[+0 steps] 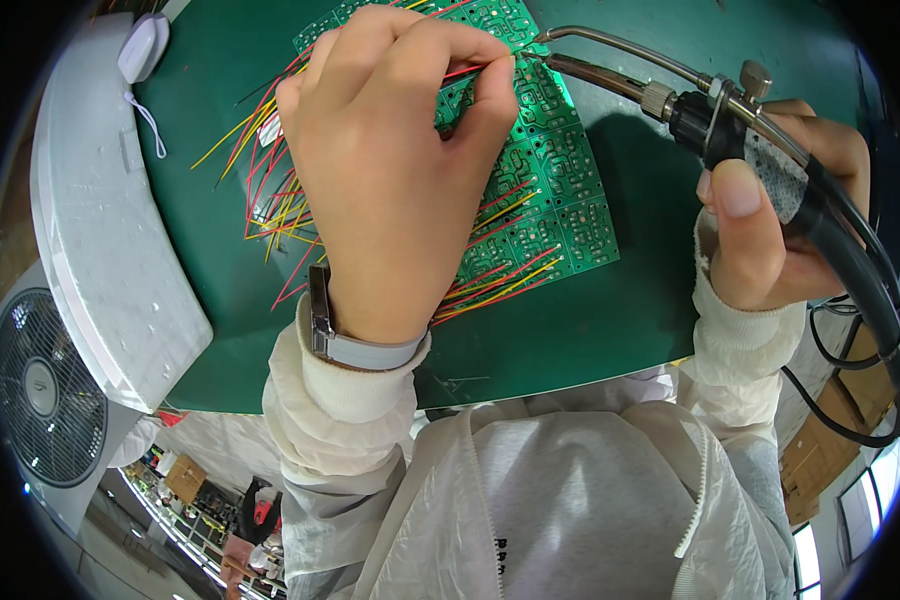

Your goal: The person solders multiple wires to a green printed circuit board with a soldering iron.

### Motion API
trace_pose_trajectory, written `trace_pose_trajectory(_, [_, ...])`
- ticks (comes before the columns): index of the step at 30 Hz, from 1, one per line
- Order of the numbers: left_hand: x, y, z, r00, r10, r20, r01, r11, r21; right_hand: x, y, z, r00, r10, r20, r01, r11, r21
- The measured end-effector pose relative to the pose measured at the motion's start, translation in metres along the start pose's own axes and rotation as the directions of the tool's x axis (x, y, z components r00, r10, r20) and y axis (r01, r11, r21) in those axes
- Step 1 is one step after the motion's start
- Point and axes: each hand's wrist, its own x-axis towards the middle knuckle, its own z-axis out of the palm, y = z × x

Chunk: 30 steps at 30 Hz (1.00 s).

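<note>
A panel of green circuit boards (572,165) lies on the green work surface, with red and yellow wires (490,290) fixed along it in groups. Above the panel, my left hand (390,130) pinches a thin red wire (462,72) between thumb and forefinger, its end at the board. My right hand (770,200) is wrapped round a soldering iron (610,80) that has a curved metal feed tube beside its barrel. The iron's tip and the tube's end meet the board just right of my left fingertips. The exact joint is too small to make out.
A long white foam block (110,230) runs along the left edge of the green mat (220,350), with a small white device and its strap (145,48) at its top. A fan (45,390) stands at the far left. The iron's black cable (870,300) loops down at the right.
</note>
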Motion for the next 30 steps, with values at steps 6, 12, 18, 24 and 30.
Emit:
trace_pose_trajectory(6, [0.015,0.017,-0.009,0.972,0.031,0.234,-0.104,0.945,0.309,0.0,0.001,-0.002,1.0,0.025,0.014,-0.024,0.999,-0.023])
trace_pose_trajectory(12, [0.0,-0.001,-0.001,0.999,-0.01,0.033,0.007,0.996,0.092,0.0,-0.001,0.001,1.0,-0.004,0.014,0.004,0.999,-0.039])
trace_pose_trajectory(18, [0.016,0.016,-0.009,0.973,0.009,0.229,-0.086,0.941,0.326,0.002,0.015,-0.003,0.987,-0.158,-0.009,0.158,0.986,-0.046])
trace_pose_trajectory(24, [0.013,0.009,-0.012,0.981,0.045,0.19,-0.107,0.938,0.33,0.001,0.009,-0.003,0.982,0.05,-0.184,-0.04,0.998,0.056])
trace_pose_trajectory(30, [0.018,0.002,-0.043,0.99,0.099,0.104,-0.121,0.964,0.238,-0.001,0.016,-0.002,0.965,0.049,-0.258,-0.055,0.998,-0.017])
